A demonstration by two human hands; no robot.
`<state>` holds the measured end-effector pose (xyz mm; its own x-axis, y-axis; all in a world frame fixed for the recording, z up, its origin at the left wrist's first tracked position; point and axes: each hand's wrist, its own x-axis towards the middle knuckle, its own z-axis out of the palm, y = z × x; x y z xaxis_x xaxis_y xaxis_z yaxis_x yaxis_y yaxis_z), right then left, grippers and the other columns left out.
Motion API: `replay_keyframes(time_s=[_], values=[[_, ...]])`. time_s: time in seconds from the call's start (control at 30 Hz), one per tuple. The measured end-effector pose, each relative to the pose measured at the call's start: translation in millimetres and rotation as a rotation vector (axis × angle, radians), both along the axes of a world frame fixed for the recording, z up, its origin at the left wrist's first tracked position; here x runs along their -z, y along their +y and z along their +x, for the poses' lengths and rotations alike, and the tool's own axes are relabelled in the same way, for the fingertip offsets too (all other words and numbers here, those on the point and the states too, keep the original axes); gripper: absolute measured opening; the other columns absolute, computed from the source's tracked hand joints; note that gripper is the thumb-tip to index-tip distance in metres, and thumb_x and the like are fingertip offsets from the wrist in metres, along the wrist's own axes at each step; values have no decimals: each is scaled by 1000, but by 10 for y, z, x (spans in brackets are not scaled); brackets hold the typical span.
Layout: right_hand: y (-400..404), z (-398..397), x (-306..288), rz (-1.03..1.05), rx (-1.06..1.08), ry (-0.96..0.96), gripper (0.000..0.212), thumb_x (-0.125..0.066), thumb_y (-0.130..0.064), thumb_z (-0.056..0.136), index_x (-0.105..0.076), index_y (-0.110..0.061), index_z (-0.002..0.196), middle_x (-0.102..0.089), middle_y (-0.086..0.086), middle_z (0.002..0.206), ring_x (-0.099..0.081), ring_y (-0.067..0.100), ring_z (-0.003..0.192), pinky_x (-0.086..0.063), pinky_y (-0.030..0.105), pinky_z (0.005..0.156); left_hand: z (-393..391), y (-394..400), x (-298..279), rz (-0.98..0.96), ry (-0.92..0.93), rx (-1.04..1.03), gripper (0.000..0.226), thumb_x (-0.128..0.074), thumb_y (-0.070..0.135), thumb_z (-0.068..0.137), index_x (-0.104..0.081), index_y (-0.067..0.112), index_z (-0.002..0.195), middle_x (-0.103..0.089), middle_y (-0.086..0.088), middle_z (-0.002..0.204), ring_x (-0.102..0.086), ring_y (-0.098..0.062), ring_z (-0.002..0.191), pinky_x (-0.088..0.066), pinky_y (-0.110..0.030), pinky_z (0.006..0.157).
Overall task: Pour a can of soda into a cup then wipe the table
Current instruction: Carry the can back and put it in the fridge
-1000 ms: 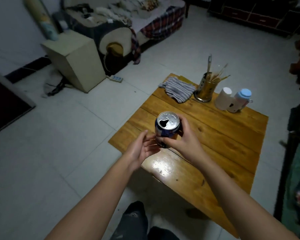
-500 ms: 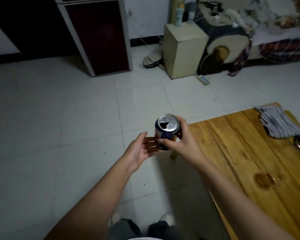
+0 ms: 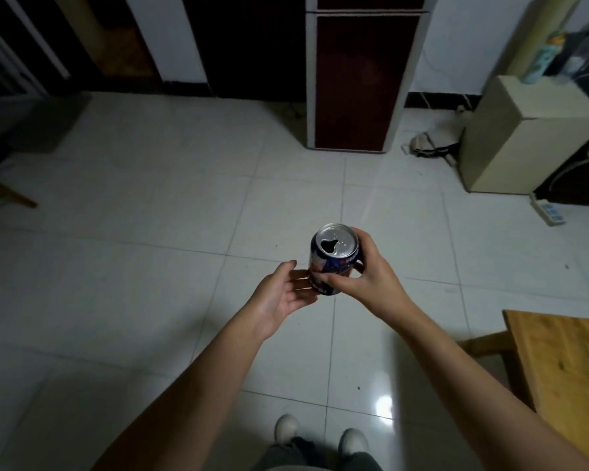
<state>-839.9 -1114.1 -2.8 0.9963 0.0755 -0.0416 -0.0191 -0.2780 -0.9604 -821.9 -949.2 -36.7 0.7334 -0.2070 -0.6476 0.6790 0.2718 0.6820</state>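
Your right hand (image 3: 364, 277) grips opened can (image 3: 334, 260), left hand (image 3: 283, 294) open beside; cup unseen, turn toward desk (image 3: 558, 362) for pouring.

Only a corner of the wooden surface (image 3: 565, 362) shown at four o'clock, cut off by the right and bottom edges. Far side of the can (image 3: 332, 263) hidden behind the right hand (image 3: 364, 277); label print too small to read. Left hand (image 3: 283, 294) fingertips hidden behind the can, contact impossible to tell. Legs and shoes (image 3: 320, 433) at six o'clock clipped by the bottom edge. Bottle (image 3: 543, 59) on the cabinet at two o'clock blurred.
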Motion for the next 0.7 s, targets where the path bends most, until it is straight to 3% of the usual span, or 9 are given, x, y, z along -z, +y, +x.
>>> replay_keyframes(time_s=[0.1, 0.43, 0.7], values=[[294, 225, 9, -15, -70, -7, 68, -81, -14, 68, -40, -31, 119, -54, -25, 108, -51, -18, 99, -41, 4, 84, 98, 311, 24, -15, -2, -64, 40, -37, 29, 98, -52, -2, 117, -64, -22, 108, -63, -30, 97, -51, -37, 89], [745, 921, 141, -27, -177, 31, 69, -78, -11, 68, -39, -29, 123, -53, -22, 112, -50, -14, 104, -40, 8, 92, 645, 797, 177, -21, 16, -118, 38, -37, 31, 98, -56, 0, 110, -65, -19, 103, -63, -28, 97, -50, -35, 90], [683, 2018, 185, -32, -144, 9, 68, -78, -11, 69, -39, -31, 122, -52, -24, 112, -50, -12, 105, -42, 10, 92, 1820, 722, 263, -27, 16, -102, 41, -38, 31, 97, -53, -2, 116, -65, -19, 102, -64, -28, 94, -51, -35, 88]])
